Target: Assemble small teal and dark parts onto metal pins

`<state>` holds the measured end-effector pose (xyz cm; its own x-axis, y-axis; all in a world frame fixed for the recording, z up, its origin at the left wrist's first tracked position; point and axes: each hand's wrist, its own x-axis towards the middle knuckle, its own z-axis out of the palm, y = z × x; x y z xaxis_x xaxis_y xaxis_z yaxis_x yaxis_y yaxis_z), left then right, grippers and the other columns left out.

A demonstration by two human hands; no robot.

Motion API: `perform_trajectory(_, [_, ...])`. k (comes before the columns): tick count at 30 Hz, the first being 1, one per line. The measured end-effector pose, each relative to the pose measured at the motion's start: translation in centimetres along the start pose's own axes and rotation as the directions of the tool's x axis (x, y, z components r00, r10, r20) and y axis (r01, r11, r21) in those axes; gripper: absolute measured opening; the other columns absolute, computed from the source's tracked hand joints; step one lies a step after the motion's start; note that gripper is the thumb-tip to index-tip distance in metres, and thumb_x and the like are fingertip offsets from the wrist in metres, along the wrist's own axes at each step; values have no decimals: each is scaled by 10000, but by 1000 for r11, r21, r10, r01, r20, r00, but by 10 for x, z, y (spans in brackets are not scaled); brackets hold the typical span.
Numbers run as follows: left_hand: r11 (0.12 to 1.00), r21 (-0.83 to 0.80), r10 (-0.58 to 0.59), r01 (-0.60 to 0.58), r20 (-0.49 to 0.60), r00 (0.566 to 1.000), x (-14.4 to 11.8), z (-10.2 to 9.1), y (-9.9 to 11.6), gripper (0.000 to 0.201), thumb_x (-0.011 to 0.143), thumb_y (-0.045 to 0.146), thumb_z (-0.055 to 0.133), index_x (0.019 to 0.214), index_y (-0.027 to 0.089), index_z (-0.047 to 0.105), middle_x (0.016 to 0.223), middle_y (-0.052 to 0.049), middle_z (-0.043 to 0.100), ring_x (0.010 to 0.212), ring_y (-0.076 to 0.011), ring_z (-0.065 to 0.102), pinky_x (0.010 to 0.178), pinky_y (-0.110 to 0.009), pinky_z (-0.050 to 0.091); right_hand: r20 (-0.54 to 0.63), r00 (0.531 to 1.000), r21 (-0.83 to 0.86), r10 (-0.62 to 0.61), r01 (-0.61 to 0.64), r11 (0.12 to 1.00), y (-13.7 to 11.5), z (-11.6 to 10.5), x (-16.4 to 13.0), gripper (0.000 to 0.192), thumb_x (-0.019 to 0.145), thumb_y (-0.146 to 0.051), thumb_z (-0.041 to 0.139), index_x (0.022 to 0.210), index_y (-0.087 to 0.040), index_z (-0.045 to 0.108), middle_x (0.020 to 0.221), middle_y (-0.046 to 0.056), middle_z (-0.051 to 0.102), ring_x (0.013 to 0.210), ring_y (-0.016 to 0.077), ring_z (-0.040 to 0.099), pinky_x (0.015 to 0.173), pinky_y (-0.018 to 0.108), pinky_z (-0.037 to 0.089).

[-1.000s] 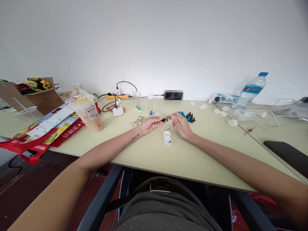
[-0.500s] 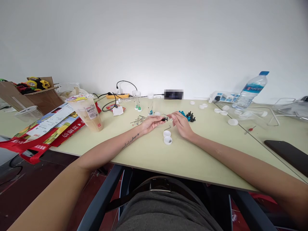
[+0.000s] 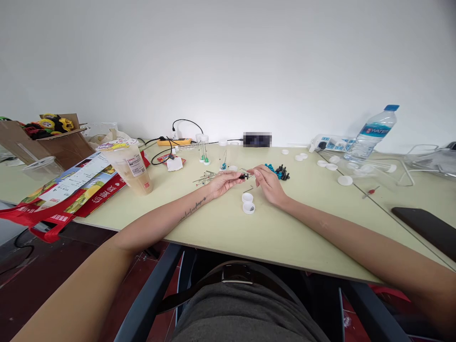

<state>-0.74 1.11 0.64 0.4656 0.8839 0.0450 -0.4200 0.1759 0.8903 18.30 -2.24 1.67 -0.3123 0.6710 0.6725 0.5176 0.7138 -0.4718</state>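
head: left hand (image 3: 223,183) pinches black part (image 3: 244,176).

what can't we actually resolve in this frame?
- Small black part between left hand and right hand: too small in the head view to identify; fingertips cover its ends.
- Contents of the white cap: dark specks, too small to tell.
- Dark box by the wall: blurred out.
- Black slab: cut off by the right edge.
- Cardboard box: cut off by the left edge.
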Motion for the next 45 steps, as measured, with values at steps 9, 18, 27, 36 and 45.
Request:
perform_trajectory(9, [1000, -1, 17, -17, 34, 999, 2, -3, -1, 132, 713, 109, 640, 832, 64, 674, 845, -81, 687, 798, -131, 655, 771, -171, 501, 9, 1000, 6, 6, -6, 1000, 2, 0, 0, 530, 916, -494, 231, 665, -201, 594, 871, 62, 569, 896, 191, 569, 826, 331, 415])
perform_trajectory(18, [1000, 8, 12, -12, 32, 999, 3, -5, -3, 137, 713, 126, 646, 836, 72, 675, 856, -80, 685, 805, -122, 650, 798, -181, 494, 23, 1000, -27, -6, 7, 1000, -1, 0, 1, 465, 923, -477, 237, 870, -197, 604, 766, 52, 565, 854, 189, 557, 781, 307, 404])
perform_trajectory(27, [997, 72, 8, -15, 99, 995, 0, -3, -4, 149, 713, 136, 649, 847, 77, 680, 865, -77, 685, 807, -124, 646, 875, -251, 474, 265, 962, -34, 63, -56, 998, 4, 3, 1, 440, 910, -492, 271, 712, -187, 518, 642, 8, 552, 610, 141, 512, 593, 263, 364])
perform_trajectory(36, [999, 44, 25, -28, 75, 997, -3, 1, -3, 132, 713, 130, 648, 832, 81, 679, 833, -63, 683, 775, -103, 640, 853, -224, 470, 225, 971, 40, 82, -93, 995, 3, 3, 1, 368, 897, -493, 309, 870, -193, 521, 787, 26, 590, 634, 141, 516, 625, 282, 393])
perform_trajectory(45, [997, 51, 51, -54, 55, 997, -2, 1, -5, 132, 703, 138, 653, 824, 91, 678, 853, -60, 679, 778, -97, 633, 843, -220, 468, 201, 976, 43, 83, -93, 995, 4, 4, 1, 304, 874, -485, 381, 943, -206, 480, 731, 6, 552, 657, 151, 511, 625, 283, 392])
